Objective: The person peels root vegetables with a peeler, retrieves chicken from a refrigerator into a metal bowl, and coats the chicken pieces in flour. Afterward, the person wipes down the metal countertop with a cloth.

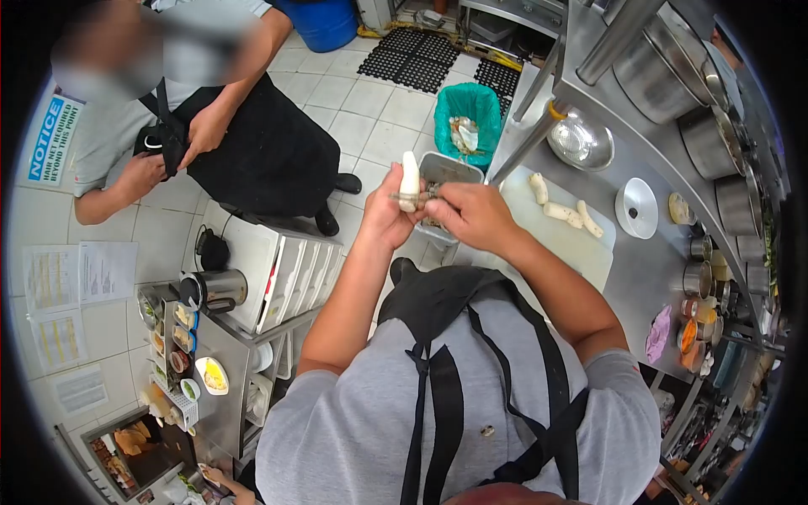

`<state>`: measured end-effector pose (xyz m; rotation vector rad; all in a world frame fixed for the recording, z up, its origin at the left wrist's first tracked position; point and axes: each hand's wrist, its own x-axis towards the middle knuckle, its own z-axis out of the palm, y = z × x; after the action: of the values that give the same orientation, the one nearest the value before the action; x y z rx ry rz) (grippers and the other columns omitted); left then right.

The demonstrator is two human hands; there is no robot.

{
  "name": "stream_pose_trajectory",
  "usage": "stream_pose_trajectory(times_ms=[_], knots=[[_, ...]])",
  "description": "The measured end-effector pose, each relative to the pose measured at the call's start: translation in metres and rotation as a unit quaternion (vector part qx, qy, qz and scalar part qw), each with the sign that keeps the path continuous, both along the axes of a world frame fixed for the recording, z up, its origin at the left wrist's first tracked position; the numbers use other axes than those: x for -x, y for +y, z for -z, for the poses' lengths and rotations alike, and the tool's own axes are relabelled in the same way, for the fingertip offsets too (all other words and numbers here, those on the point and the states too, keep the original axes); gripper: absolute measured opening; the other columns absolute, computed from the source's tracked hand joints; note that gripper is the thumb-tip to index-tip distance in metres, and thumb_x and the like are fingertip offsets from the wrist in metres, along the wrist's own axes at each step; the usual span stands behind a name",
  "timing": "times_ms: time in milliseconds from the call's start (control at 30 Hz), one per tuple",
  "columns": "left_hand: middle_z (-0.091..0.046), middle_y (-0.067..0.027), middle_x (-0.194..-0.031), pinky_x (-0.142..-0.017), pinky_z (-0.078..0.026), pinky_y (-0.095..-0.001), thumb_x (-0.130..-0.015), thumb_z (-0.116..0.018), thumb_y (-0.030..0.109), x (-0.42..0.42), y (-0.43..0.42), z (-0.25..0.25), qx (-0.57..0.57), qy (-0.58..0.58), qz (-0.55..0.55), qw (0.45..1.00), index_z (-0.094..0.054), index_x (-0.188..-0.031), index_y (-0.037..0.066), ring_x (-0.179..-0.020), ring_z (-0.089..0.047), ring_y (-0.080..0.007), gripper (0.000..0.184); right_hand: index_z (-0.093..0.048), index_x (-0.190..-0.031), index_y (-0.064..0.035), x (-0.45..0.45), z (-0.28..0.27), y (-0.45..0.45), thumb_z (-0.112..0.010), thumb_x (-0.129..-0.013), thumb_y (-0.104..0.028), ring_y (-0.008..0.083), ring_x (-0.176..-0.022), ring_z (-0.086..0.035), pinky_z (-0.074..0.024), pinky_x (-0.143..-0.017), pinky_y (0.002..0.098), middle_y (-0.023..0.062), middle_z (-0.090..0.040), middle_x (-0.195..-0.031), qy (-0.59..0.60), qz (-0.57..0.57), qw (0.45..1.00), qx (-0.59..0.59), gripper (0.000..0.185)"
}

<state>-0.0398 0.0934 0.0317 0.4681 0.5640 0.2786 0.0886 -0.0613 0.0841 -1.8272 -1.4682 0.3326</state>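
My left hand (385, 210) grips a pale, peeled root vegetable (410, 172) that stands upright in its fingers. My right hand (481, 217) is closed around a peeler (409, 196), whose metal part lies across the lower part of the vegetable. Below both hands is a grey bin (461, 168) with scraps inside, partly hidden by them. To the right, several similar pale pieces (562, 214) lie on a white cutting board (589, 263).
A green-lined bin (450, 105) stands on the floor ahead. The steel counter holds a metal bowl (581, 143) and a white bowl (636, 209), with pots (711, 143) on the shelf above. A co-worker in a black apron (261, 143) stands front left, near white drawers (295, 278).
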Motion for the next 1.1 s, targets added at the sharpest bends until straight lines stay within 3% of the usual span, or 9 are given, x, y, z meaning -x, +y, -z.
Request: stream_pose_trajectory(times_ms=[267, 400, 500, 567, 667, 767, 900, 1033, 1100], knots=[[-0.066, -0.0064, -0.086, -0.055, -0.047, -0.0338, -0.111, -0.047, 0.046, -0.003, -0.005, 0.001, 0.027, -0.008, 0.027, 0.999, -0.064, -0.108, 0.006, -0.067, -0.061, -0.0189, 0.043, -0.058, -0.080, -0.0049, 0.000, 0.005, -0.007, -0.064, -0.100, -0.040, 0.0389, -0.068, -0.063, -0.0465, -0.057, 0.0481, 0.0139, -0.061, -0.075, -0.047, -0.034, 0.998, -0.016, 0.041], [-0.065, -0.0084, -0.088, -0.058, -0.052, -0.0340, -0.111, -0.044, 0.048, -0.005, -0.004, 0.015, 0.019, -0.007, 0.032, 0.999, -0.060, -0.110, 0.007, -0.069, -0.062, -0.0203, 0.044, -0.060, -0.080, -0.0048, -0.012, 0.023, -0.004, -0.064, -0.099, -0.040, 0.0385, -0.068, -0.063, -0.0471, -0.057, 0.0473, 0.0141, -0.060, -0.073, -0.062, -0.032, 0.997, -0.026, 0.040], [-0.062, -0.0089, -0.085, -0.054, -0.045, -0.0335, -0.111, -0.044, 0.048, -0.005, -0.003, 0.024, 0.040, -0.009, 0.052, 0.998, -0.059, -0.109, 0.007, -0.064, -0.056, -0.0205, 0.043, -0.063, -0.078, -0.0060, -0.023, 0.049, 0.005, -0.061, -0.098, -0.047, 0.0389, -0.073, -0.066, -0.0501, -0.062, 0.0507, 0.0148, -0.066, -0.076, -0.038, 0.017, 0.999, 0.011, 0.045], [-0.059, -0.0079, -0.079, -0.051, -0.037, -0.0334, -0.111, -0.046, 0.046, -0.003, -0.010, 0.018, 0.050, 0.037, 0.050, 0.997, -0.057, -0.109, 0.008, -0.059, -0.050, -0.0202, 0.039, -0.068, -0.080, -0.0048, -0.039, 0.074, 0.010, -0.058, -0.100, -0.049, 0.0430, -0.080, -0.068, -0.0516, -0.068, 0.0530, 0.0196, -0.070, -0.081, -0.025, 0.169, 0.980, 0.103, 0.050], [-0.062, -0.0075, -0.083, -0.052, -0.043, -0.0330, -0.111, -0.045, 0.047, 0.001, -0.015, 0.027, 0.041, 0.034, 0.053, 0.997, -0.058, -0.112, 0.010, -0.063, -0.056, -0.0193, 0.039, -0.073, -0.088, -0.0039, -0.069, 0.134, 0.004, -0.054, -0.102, -0.052, 0.0454, -0.084, -0.068, -0.0519, -0.072, 0.0541, 0.0241, -0.071, -0.087, 0.024, 0.196, 0.967, 0.160, 0.054], [-0.066, -0.0064, -0.089, -0.054, -0.049, -0.0325, -0.112, -0.043, 0.049, 0.004, -0.004, 0.027, 0.015, 0.002, 0.052, 0.999, -0.059, -0.117, 0.012, -0.068, -0.062, -0.0176, 0.041, -0.076, -0.093, -0.0020, -0.069, 0.149, -0.004, -0.052, -0.103, -0.053, 0.0452, -0.084, -0.069, -0.0517, -0.074, 0.0527, 0.0273, -0.070, -0.087, 0.066, 0.169, 0.973, 0.141, 0.057], [-0.061, -0.0034, -0.096, -0.064, -0.049, -0.0320, -0.112, -0.039, 0.052, 0.004, 0.007, -0.030, -0.003, -0.038, 0.041, 0.998, -0.055, -0.137, 0.015, -0.076, -0.059, -0.0173, 0.048, -0.071, -0.084, 0.0020, -0.068, 0.154, -0.011, -0.054, -0.104, -0.051, 0.0413, -0.075, -0.068, -0.0505, -0.071, 0.0495, 0.0256, -0.068, -0.077, 0.107, 0.149, 0.970, 0.157, 0.059], [-0.059, -0.0042, -0.104, -0.075, -0.054, -0.0343, -0.113, -0.043, 0.041, 0.005, 0.009, -0.091, -0.036, -0.231, 0.075, 0.969, -0.044, -0.145, 0.013, -0.088, -0.061, -0.0167, 0.042, -0.069, -0.080, 0.0019, -0.059, 0.142, -0.017, -0.054, -0.105, -0.048, 0.0339, -0.067, -0.065, -0.0480, -0.065, 0.0452, 0.0182, -0.066, -0.072, 0.124, 0.158, 0.968, 0.154, 0.058], [-0.057, -0.0040, -0.109, -0.085, -0.056, -0.0361, -0.111, -0.050, 0.029, 0.002, 0.007, -0.105, -0.224, -0.160, 0.026, 0.961, -0.040, -0.147, 0.010, -0.095, -0.063, -0.0164, 0.042, -0.067, -0.078, -0.0006, -0.045, 0.124, -0.016, -0.054, -0.107, -0.047, 0.0223, -0.061, -0.060, -0.0438, -0.058, 0.0379, 0.0073, -0.063, -0.067, 0.274, 0.119, 0.949, 0.103, 0.056]])
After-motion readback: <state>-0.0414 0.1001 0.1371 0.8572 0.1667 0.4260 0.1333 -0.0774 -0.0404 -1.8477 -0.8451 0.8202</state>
